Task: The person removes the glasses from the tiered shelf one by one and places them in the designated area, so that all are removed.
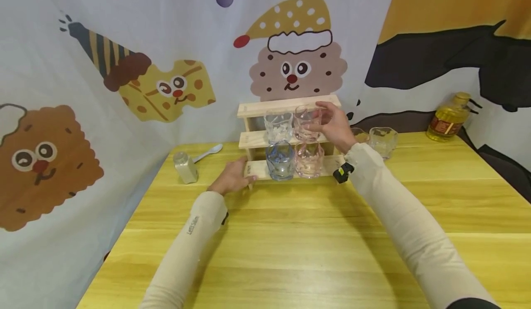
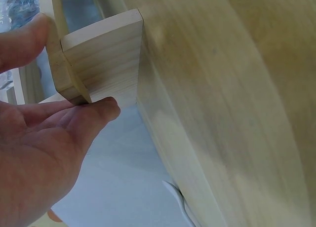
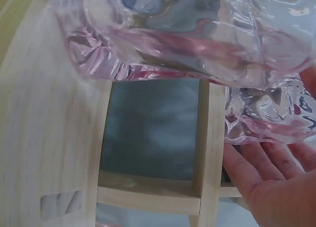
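Note:
A three-tier wooden rack (image 1: 253, 139) stands on the table against the printed cloth. My left hand (image 1: 231, 178) grips the left end of its lowest board, thumb on one side and fingers on the other in the left wrist view. On the middle tier, my right hand (image 1: 337, 125) holds a pinkish glass (image 1: 307, 129) by its right side. Left of it sits a clear glass (image 1: 277, 127). The lowest tier bears a blue glass (image 1: 280, 163) and a pink glass (image 1: 309, 160), side by side. That lower pink glass fills the top of the right wrist view.
Right of the rack stands a clear glass (image 1: 383, 142), with another glass (image 1: 360, 135) partly hidden by the right arm. An oil bottle (image 1: 448, 119) is at the back right. A shaker jar (image 1: 185, 168) and a white spoon (image 1: 209, 152) are at the left.

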{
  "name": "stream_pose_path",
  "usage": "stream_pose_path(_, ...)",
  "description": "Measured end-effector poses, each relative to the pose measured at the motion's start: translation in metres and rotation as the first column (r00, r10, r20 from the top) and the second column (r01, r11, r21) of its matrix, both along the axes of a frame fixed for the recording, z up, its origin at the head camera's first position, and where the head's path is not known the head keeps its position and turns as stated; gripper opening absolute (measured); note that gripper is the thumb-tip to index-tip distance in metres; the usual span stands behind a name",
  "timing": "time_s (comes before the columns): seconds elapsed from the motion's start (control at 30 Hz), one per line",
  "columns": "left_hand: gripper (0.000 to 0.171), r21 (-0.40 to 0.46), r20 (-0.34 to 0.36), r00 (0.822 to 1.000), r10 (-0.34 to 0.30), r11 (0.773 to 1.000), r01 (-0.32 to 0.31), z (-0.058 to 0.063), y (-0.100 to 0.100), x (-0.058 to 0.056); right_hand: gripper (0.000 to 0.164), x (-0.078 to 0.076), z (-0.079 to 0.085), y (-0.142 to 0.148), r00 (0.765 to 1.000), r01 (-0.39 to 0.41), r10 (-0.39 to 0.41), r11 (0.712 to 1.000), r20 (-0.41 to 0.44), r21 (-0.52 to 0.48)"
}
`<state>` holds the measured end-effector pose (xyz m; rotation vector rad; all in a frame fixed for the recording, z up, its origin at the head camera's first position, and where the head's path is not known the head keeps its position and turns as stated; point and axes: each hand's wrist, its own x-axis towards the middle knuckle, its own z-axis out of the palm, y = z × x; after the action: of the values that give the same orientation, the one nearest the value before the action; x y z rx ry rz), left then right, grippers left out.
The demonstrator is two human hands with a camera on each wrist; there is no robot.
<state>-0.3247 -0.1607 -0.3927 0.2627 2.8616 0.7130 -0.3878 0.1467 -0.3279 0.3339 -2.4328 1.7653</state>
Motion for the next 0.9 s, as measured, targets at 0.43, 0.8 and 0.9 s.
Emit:
stream_pose_path(0.43, 0.08, 0.023, 0.022, 1.0, 0.009, 1.0, -0.009, 0.001, 0.002, 0.003, 0.079, 0.014, 0.018, 0.027, 0.997, 0.038, -0.038, 0.999, -0.064, 0.007)
stream_pose_path(0.8, 0.079, 0.012, 0.004, 1.0, -0.004, 1.0, 0.004, 0.001, 0.002, 0.003, 0.078, 0.029, 0.028, 0.076, 0.996, 0.063, -0.062, 0.998, -0.057, 0.026)
stream_pose_path(0.9, 0.079, 0.008, -0.003, 1.0, -0.009, 1.0, 0.009, 0.001, 0.002, 0.003, 0.078, 0.032, 0.027, 0.089, 0.995, 0.085, -0.083, 0.996, -0.06, 0.025)
